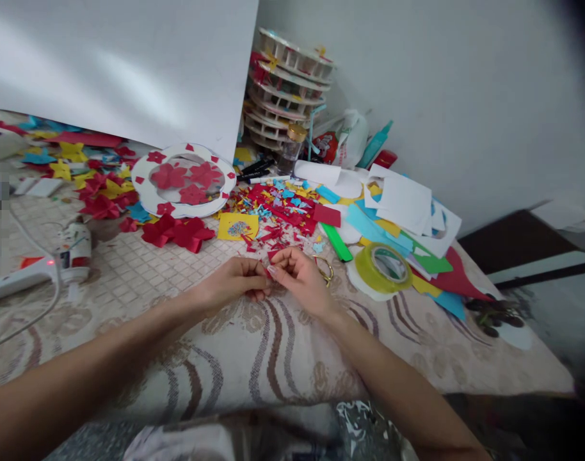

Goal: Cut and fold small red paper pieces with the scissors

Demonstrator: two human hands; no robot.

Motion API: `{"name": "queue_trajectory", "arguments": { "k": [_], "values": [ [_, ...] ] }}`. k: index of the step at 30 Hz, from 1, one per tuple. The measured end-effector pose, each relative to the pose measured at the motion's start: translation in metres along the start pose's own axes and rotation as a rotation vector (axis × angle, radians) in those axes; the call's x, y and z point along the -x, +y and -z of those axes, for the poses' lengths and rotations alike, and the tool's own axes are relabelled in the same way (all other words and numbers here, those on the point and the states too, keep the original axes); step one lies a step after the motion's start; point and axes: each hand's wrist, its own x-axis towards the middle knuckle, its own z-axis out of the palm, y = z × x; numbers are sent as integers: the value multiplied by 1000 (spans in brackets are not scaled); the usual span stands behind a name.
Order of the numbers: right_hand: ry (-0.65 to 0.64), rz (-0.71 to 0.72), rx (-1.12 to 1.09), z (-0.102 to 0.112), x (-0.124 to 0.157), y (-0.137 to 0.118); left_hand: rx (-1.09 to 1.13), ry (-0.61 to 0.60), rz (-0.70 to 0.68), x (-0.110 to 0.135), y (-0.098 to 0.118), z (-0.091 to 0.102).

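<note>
My left hand (237, 283) and my right hand (302, 278) meet over the patterned cloth (254, 358), fingers pinched together on a small red paper piece (269, 264). Most of that piece is hidden by the fingertips. Gold-handled scissors (325, 269) lie just behind my right hand. A heap of red, blue and yellow paper scraps (283, 208) spreads right beyond both hands.
A white ring with red paper flowers (183, 180) sits back left, loose red flowers (177, 232) before it. A green tape roll (383, 267) and coloured paper sheets (408, 218) lie right. A glue gun (74, 253) and power strip (14, 282) lie left; stacked trays (287, 89) behind.
</note>
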Motion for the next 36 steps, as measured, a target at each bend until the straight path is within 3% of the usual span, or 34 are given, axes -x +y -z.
{"name": "queue_trajectory", "arguments": {
  "k": [11,17,21,24,27,32,36],
  "values": [
    [-33,-41,-145,5,-2,6,-5,4,2,-1,1,2],
    [-29,107,-39,7,-1,4,171,-6,46,-1,2,1],
    [-142,179,-30,12,0,-3,415,-120,133,3,9,4],
    [-121,303,86,15,-1,-8,456,-200,192,4,11,5],
    [-85,372,193,17,-1,-10,322,-174,150,4,9,4],
    [-69,316,367,17,-2,-4,-104,53,-152,1,5,3],
    [-56,299,436,15,-2,1,-252,74,-196,2,5,2]
  ]
}}
